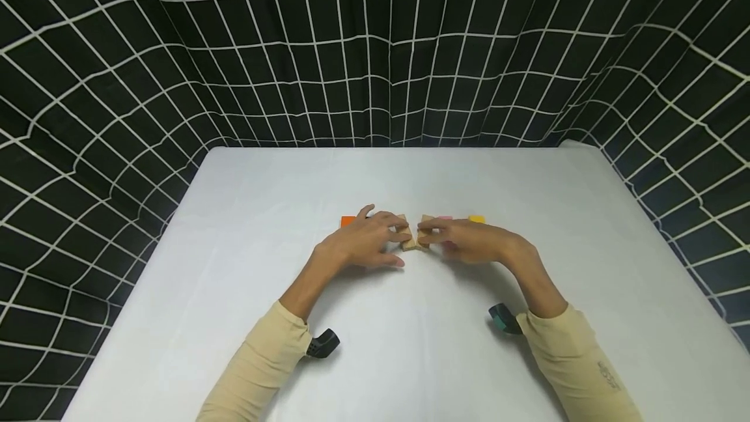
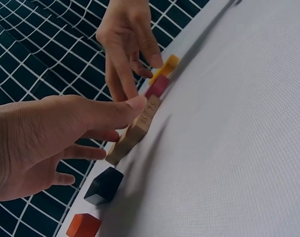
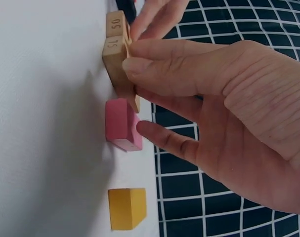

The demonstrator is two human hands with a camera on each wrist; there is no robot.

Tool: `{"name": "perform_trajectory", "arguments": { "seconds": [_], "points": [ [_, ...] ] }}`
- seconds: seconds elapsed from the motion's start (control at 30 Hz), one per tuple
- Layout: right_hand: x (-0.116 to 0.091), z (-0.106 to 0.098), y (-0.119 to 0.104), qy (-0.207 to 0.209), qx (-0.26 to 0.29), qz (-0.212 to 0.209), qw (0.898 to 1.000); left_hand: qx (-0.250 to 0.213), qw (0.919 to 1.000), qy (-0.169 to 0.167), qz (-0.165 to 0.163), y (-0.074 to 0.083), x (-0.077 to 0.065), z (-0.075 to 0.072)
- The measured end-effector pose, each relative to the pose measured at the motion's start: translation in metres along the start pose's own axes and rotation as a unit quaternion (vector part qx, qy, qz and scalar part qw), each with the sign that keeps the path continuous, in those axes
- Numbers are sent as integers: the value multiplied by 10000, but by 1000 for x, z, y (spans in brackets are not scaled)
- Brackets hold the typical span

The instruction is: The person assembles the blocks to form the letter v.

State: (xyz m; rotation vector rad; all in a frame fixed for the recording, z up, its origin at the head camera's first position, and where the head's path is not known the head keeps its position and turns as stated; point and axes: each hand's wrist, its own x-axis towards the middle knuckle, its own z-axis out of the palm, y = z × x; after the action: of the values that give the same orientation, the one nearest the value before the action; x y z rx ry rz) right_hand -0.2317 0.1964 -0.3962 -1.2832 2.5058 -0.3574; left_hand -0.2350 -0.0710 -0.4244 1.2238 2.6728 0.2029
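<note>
Two pale wooden blocks stand side by side at mid-table, their near ends together and their far ends spread into a V in the head view. The right one, marked 75 (image 3: 112, 57), is pinched between thumb and fingers of my right hand (image 1: 477, 239). My left hand (image 1: 368, 239) touches the left one, marked 50 (image 3: 115, 24), with its fingertips; the thumb stretches out apart from it in the head view. A pink block (image 3: 117, 118) sits just under the right hand's lower fingers. Near the left fingers is a black block (image 2: 104, 186).
An orange block (image 1: 348, 221) lies at the left end of the row, a yellow block (image 1: 477, 219) at the right end. White cloth (image 1: 375, 344) covers the table. Black curtains with a white grid (image 1: 375, 51) hang behind and at both sides. A dark camera (image 1: 323, 344) sits by the left cuff.
</note>
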Motion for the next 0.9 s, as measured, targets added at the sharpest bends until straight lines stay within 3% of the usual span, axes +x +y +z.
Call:
{"name": "perform_trajectory", "arguments": {
  "seconds": [0.17,0.4,0.57,0.9],
  "points": [
    [-1,-3,-1,207,-133,91,9997,-47,9999,32,129,-2,0,-1],
    [0,1,0,39,92,186,9998,-282,9993,-153,189,-1,2,1],
    [3,4,-2,21,169,217,9996,-170,9982,-120,560,-3,2,0],
    [2,1,-1,-129,162,355,9992,46,9957,-584,715,-1,-2,-1]
  ]
}}
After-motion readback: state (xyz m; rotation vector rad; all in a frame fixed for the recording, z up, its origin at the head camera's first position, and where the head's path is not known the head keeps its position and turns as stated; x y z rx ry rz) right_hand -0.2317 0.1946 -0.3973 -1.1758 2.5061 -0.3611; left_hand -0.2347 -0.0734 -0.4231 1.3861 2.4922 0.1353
